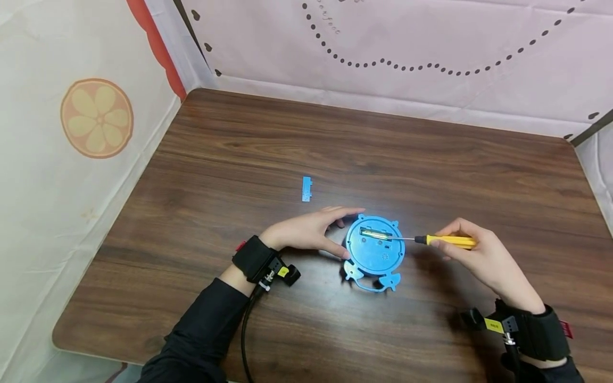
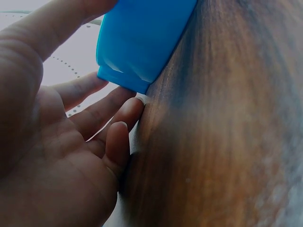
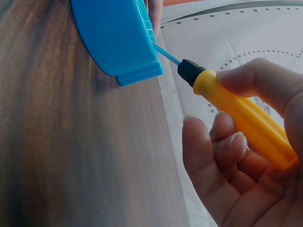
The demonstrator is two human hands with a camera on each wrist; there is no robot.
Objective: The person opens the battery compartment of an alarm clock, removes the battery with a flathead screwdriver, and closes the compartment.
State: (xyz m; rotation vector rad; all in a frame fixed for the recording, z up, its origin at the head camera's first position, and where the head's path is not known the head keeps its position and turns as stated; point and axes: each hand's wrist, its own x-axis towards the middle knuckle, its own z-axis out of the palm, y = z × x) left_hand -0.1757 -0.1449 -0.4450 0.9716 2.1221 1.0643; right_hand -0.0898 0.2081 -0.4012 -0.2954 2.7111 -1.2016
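No legible text; backdrop [image 1: 431,32] lettering too small.

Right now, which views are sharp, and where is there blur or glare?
Head view: sharp, evenly lit, glare inside the round blue plastic toy. Left wrist view: dim, left hand and brown wooden table soft. Right wrist view: yellow-handled screwdriver crisp, table blurred.

**Open desk above, crowded centre**

The desk [image 1: 431,159] lies bare across the upper frame except a small blue cover [image 1: 307,189] left of centre. Both hands flank the blue toy [image 1: 374,252]; cloth walls [image 1: 72,175] seemingly close three sides.
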